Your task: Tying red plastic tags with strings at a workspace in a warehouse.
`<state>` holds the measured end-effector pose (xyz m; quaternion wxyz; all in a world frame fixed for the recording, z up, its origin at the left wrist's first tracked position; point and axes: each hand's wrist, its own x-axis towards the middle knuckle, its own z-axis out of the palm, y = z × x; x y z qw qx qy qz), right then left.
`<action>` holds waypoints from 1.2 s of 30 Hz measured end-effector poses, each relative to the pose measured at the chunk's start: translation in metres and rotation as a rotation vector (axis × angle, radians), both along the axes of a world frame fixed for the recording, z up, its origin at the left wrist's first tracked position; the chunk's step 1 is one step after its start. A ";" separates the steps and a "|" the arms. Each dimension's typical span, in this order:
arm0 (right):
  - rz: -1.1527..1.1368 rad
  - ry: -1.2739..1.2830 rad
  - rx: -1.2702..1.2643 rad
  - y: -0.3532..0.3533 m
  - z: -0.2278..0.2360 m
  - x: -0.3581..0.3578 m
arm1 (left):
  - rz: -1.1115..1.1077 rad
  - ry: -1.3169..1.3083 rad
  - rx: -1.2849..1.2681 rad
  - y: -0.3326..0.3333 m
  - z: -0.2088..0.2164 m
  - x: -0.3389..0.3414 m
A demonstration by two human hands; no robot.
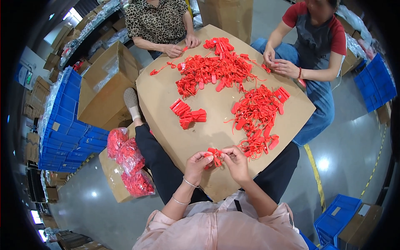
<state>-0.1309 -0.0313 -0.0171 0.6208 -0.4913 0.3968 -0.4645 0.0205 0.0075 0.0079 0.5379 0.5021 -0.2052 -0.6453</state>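
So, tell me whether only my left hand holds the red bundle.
No, the left hand and the right hand both pinch the red bundle over the table.

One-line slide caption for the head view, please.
Left hand and right hand hold a small red bundle over a cardboard surface, near tangled red heaps, with two co-workers beyond.

A bench [156, 100] with a brown cardboard top carries everything, one of its corners pointing to the near side. Toward its far side spreads a large tangled heap of red cords and tags [214, 68]. A second tangled heap [258, 114] lies along the right, reaching toward the near edge. Two small red bundles [192, 118] lie left of the middle, and a loose red cord [162, 68] lies near the far-left edge.
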 end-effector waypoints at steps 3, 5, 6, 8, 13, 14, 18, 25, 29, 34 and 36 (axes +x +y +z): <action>-0.022 -0.168 0.077 0.007 0.003 0.006 | 0.057 0.016 -0.013 -0.004 -0.003 -0.004; -0.002 -0.190 0.079 0.008 0.002 0.008 | 0.091 0.020 -0.019 -0.005 -0.002 -0.009; 0.015 -0.212 0.085 0.007 0.001 0.009 | 0.140 -0.023 -0.044 -0.006 -0.001 -0.012; 0.032 -0.192 0.129 0.007 0.004 0.009 | 0.188 -0.062 -0.071 -0.006 -0.004 -0.014; 0.110 -0.278 0.194 0.007 0.008 0.006 | 0.196 -0.094 -0.117 -0.005 -0.003 -0.016; 0.120 -0.216 0.181 0.006 0.008 0.005 | 0.195 -0.093 -0.117 -0.005 0.000 -0.016; 0.188 -0.146 0.151 -0.001 0.012 -0.001 | 0.003 -0.258 -0.196 -0.010 0.008 0.000; 0.330 0.108 0.091 -0.011 0.011 -0.004 | -0.189 -0.292 -0.168 -0.018 0.019 0.025; 0.305 0.626 -0.446 0.004 -0.020 0.015 | -0.181 -0.282 -0.175 -0.016 0.023 0.029; 0.469 0.528 -0.273 0.002 -0.023 0.017 | -0.066 -0.076 -0.138 -0.013 0.041 0.038; 0.468 0.340 0.005 -0.004 -0.027 0.012 | -0.147 -0.034 -0.100 -0.009 0.043 0.051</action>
